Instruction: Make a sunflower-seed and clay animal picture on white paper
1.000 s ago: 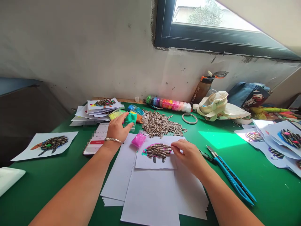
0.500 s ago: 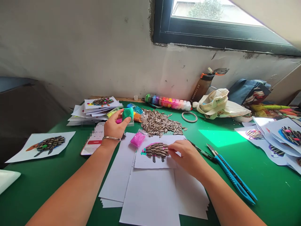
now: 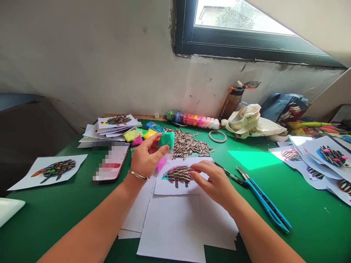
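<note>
My left hand [image 3: 148, 157] grips a small packet of green modelling clay [image 3: 166, 141] between thumb and fingers, raised above the papers. Below it, a pink clay packet [image 3: 160, 164] is partly covered by this hand. My right hand [image 3: 212, 179] is at the right end of a hedgehog picture [image 3: 179, 174], its thumb and forefinger apart and nothing visible between them. Striped sunflower seeds form the hedgehog's body on white paper, with a pink outline, a teal snout and dark legs. A heap of loose sunflower seeds [image 3: 189, 143] lies just behind.
White sheets [image 3: 172, 223] lie under the picture. Left are a phone [image 3: 116, 162], a finished seed picture [image 3: 59, 170] and stacked pictures [image 3: 113, 128]. Right are a pen [image 3: 229, 171], a blue-handled cutter [image 3: 264, 199], a tape ring [image 3: 217, 136] and more pictures [image 3: 326, 160]. A bottle [image 3: 232, 102] stands behind.
My left hand has moved right and slightly down with the green clay packet, now in front of the seeds. My right thumb and forefinger have parted at the hedgehog's edge. The view has shifted slightly.
</note>
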